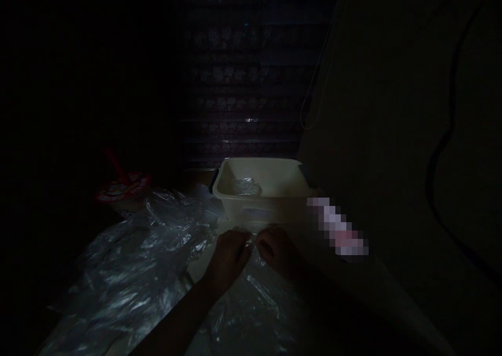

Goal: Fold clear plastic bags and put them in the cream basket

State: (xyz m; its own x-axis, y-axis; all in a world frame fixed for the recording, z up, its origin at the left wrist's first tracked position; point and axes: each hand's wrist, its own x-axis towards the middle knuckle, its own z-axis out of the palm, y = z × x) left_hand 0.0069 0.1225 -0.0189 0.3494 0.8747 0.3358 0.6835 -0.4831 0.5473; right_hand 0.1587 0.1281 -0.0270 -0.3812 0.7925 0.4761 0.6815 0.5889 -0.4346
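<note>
In dim light my left hand (231,249) and my right hand (276,246) are close together at the middle of the table. Both are closed, fingers pinching a clear plastic bag (261,290) that hangs and spreads toward me between my forearms. Just beyond my hands stands a cream plastic bin (270,209) with dark side handles. Inside it lies a small folded piece of clear plastic (248,186). To the left of my left hand spreads a large heap of crumpled clear plastic bags (129,262).
At the back left stands a cup with a red printed lid (123,186) and a red straw (116,165). A pixelated pale and pink item (339,228) lies right of the bin. Behind is a dark slatted blind (243,84); a dark cable (431,173) runs down the right wall.
</note>
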